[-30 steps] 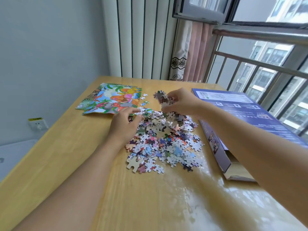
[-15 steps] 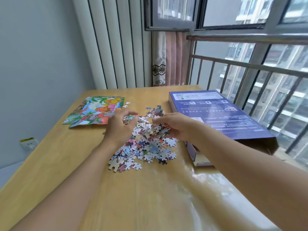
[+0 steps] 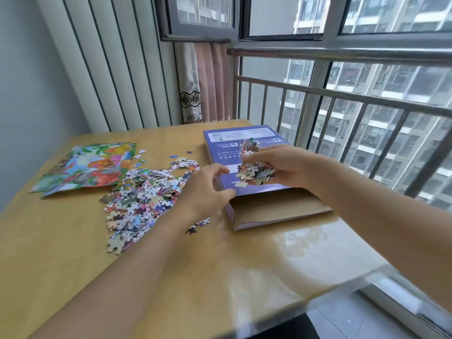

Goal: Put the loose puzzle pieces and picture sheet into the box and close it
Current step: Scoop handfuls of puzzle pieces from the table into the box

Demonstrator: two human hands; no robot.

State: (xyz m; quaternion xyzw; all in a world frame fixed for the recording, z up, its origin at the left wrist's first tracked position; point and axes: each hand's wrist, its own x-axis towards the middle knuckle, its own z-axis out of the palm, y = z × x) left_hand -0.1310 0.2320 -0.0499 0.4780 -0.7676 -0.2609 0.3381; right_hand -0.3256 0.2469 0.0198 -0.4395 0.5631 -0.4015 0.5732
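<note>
Two bare hands work above a glossy yellow wooden counter (image 3: 73,241). Head view: the right hand (image 3: 281,165), fingers curled, clasps a handful of jigsaw pieces (image 3: 254,170) above the flat purple cardboard box (image 3: 247,140), whose near end stands open, showing its brown interior. The left hand (image 3: 205,192), fingers loosely curved and holding nothing, touches the box's near left corner. A heap of loose multicoloured puzzle pieces (image 3: 144,196) lies left of the box; the colourful picture sheet (image 3: 90,165) lies farther left.
</note>
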